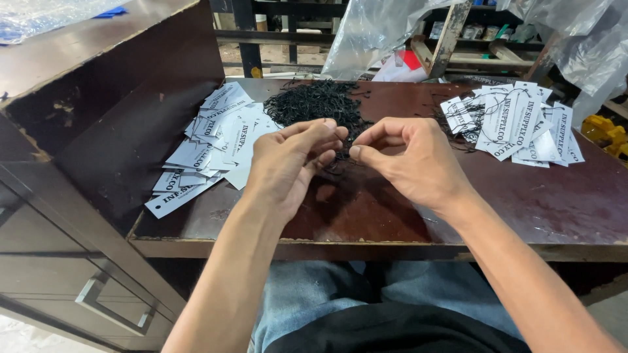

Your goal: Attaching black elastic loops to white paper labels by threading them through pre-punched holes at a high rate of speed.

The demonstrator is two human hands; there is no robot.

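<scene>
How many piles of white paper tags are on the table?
2. One pile of white tags lies left of the left hand; the other pile, tangled with black strings, lies beyond the right hand.

Both forearms seen bare, no sleeves, no rings on hands (353, 153). Blue jeans worn; black garment seen at near edge.
</scene>
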